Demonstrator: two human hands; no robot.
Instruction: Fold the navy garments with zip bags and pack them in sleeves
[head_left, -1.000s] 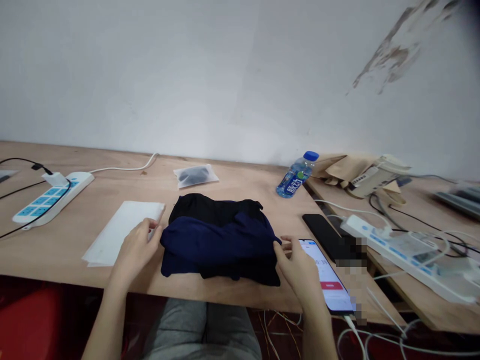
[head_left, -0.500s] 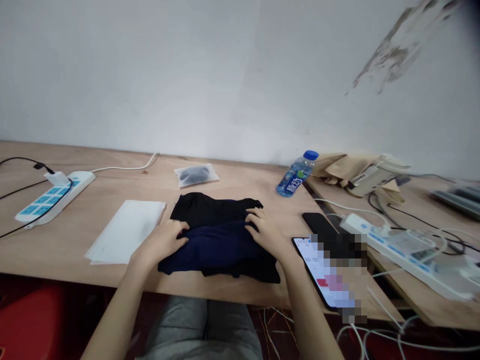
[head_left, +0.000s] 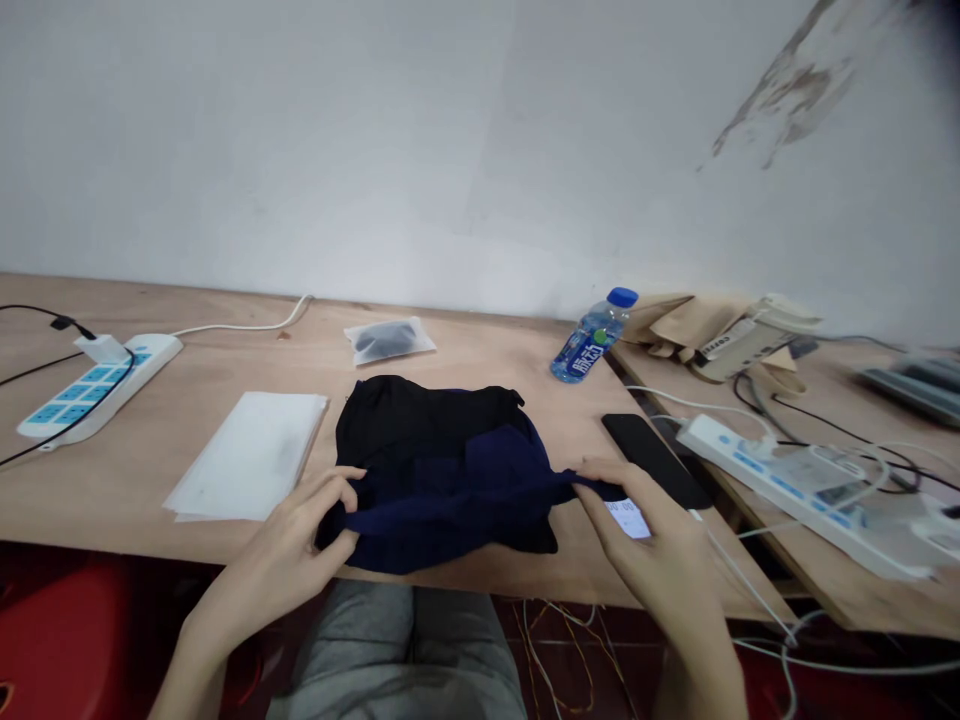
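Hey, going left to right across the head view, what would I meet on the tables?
Left power strip, white sheets, dark fabric, blue-capped bottle, flat black device, second power strip.

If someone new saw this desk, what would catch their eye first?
Probably the dark cloth in the middle, pinched along its navy edge by the left hand and right hand. Next, perhaps, the blue-capped bottle beyond it to the right, then the white power strip at far left.
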